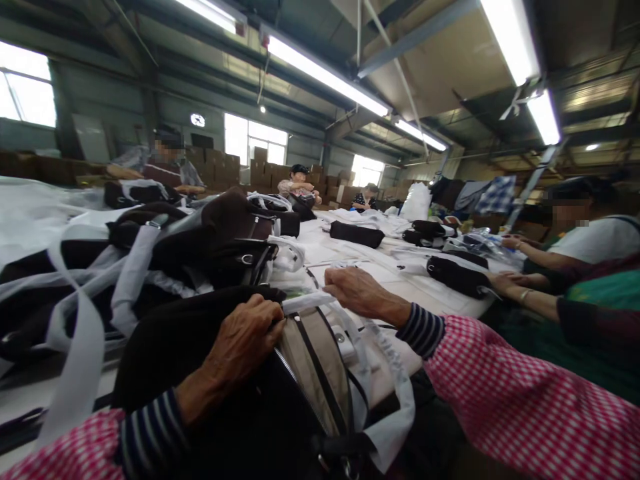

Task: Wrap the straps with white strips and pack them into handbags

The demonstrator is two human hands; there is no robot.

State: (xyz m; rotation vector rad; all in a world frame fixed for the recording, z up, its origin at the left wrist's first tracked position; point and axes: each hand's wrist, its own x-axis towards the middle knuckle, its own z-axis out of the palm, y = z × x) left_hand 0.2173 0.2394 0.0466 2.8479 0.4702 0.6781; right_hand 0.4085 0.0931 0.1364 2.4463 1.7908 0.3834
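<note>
A large black bag (200, 427) with a silver zipper (300, 383) and a beige inner side panel (313, 363) lies tilted close to me. My left hand (245, 337) grips the bag's upper edge beside the zipper, its fingers curled over the fabric. To the right, my right hand (357, 291) pinches one end of a white wrapped strip (310, 302) that runs across the bag's opening. A white-wrapped strap (400, 387) loops down at the bag's right side. The fingertips of the right hand are partly hidden.
More black bags (200, 240) with white-wrapped straps (75, 333) are heaped at left. Small black pouches (356, 233) lie on the white table (405, 287). At right, a co-worker's hands (510, 287) hold a black pouch (457, 275). Other people sit around the table.
</note>
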